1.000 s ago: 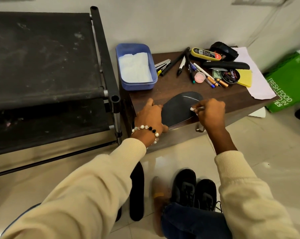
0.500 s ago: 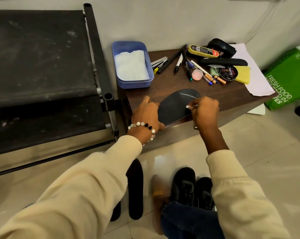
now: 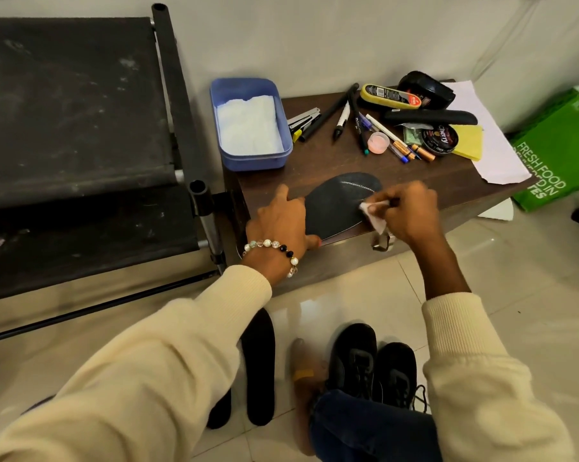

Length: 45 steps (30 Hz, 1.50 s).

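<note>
Now the right grip (image 3: 411,211) is pinching a newly shown tissue (image 3: 372,217) onto the insole (image 3: 334,208); the left grip (image 3: 281,221), spread, is steadying it for wiping.

Matt black insole (image 3: 334,205) w/ grainy face, glossy dark wood table (image 3: 414,181), blue plastic tub (image 3: 281,128).

The room light is warm and even. Glare lies on the floor tiles (image 3: 309,308). My right hand (image 3: 411,211) looks slightly blurred, and the edges bend.

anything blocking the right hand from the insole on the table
Nothing visible: the right hand holds its pen and a white scrap against the insole; the left hand presses the insole's other side.
</note>
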{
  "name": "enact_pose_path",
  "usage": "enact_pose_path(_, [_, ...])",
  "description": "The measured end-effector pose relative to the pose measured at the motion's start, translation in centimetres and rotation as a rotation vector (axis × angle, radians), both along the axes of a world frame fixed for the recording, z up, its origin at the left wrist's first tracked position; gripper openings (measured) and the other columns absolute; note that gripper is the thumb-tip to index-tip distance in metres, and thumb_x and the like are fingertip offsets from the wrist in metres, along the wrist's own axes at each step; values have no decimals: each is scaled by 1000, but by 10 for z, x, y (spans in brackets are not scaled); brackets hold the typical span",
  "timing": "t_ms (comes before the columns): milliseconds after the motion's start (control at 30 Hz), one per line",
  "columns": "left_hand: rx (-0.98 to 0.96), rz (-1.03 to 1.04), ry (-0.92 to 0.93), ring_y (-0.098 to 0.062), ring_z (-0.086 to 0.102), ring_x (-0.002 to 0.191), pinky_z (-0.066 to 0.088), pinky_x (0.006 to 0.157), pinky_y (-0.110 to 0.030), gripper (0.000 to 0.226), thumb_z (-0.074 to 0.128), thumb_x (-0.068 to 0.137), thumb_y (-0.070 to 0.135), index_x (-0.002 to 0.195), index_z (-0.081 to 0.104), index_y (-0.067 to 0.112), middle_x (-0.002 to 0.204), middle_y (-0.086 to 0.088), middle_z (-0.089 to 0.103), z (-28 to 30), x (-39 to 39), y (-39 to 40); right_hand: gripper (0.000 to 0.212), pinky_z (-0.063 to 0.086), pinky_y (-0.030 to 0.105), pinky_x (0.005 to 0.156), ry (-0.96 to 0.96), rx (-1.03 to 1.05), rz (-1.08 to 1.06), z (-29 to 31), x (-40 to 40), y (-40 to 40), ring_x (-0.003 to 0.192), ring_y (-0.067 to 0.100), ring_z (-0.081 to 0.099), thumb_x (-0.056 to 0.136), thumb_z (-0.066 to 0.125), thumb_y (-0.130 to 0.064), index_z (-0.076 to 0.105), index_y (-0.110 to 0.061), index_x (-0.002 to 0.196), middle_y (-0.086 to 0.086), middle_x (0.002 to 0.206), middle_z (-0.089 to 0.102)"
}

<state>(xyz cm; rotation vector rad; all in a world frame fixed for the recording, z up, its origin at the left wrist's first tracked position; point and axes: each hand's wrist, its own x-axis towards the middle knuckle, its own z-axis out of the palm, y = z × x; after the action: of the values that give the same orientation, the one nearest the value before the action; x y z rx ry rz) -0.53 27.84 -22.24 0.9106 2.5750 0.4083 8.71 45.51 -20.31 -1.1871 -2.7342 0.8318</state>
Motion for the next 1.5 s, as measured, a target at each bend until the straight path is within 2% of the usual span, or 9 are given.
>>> enact_pose_path(133, [-40,-17,-11,-34,54,111,52,86,-46,73,79,71,49,133,52,22,131,-4,39,1,-6,-1,21,50,34,86,122,111,-217,-12,2,14,114,26,53,88,64,-11,70,-23,104,7,114,63])
enact_pose_path(267, [-37,-10,-16,-33,53,113,52,87,-47,76,81,69,47,134,52,22,133,-4,39,1,-7,0,30,45,33,90,-187,339,113,-26,-13,-11,111,24,51,88,61,-12,62,-16,118,9,121,54])
enact_pose_path(433, [-22,-6,-18,-33,54,108,53,83,-44,75,80,71,47,135,50,21,130,-4,38,2,-6,-2,40,38,32,100,-220,371,352,-19,-20,-23,121,23,47,86,62,-4,61,-19,124,5,129,55])
enact_pose_path(733, [19,-7,1,-32,56,104,53,83,-43,72,77,72,49,133,52,21,126,-4,40,0,-4,-5,38,44,32,91,-330,374,189,-12,-14,-17,112,26,53,87,62,-6,61,-17,123,11,124,56])
enact_pose_path(900, [17,1,-13,-32,56,106,53,86,-44,73,78,72,48,134,51,21,129,-4,39,2,-3,-5,35,39,23,97,-354,101,220,-5,-15,-12,112,15,55,87,62,-4,64,-13,120,1,122,58])
enact_pose_path(1000, [18,-8,-12,-32,55,106,52,86,-44,73,78,73,47,134,51,20,127,-3,39,2,-4,-6,29,42,11,75,-211,135,80,-6,-13,-4,92,15,57,86,62,0,66,-8,114,11,117,62])
enact_pose_path(1167, [18,-10,-19,-31,55,106,52,87,-44,73,78,73,47,135,50,21,126,-3,39,1,-4,-5,36,46,34,89,-362,339,108,-10,-15,-9,110,27,53,88,61,-6,61,-15,123,12,123,56])
enact_pose_path(1367, [22,-9,-24,-32,54,108,52,89,-46,74,79,72,46,135,50,21,127,-3,39,1,-5,-5,38,42,32,95,-412,124,167,-8,-17,-1,116,23,53,88,62,-7,61,-18,124,7,127,55])
enact_pose_path(1500, [28,-20,-17,-31,54,107,52,87,-45,76,80,71,47,136,50,22,125,-3,39,-2,-7,-6,32,49,35,90,-265,290,-30,-19,-17,17,104,26,57,89,57,-3,66,-18,115,11,114,62])
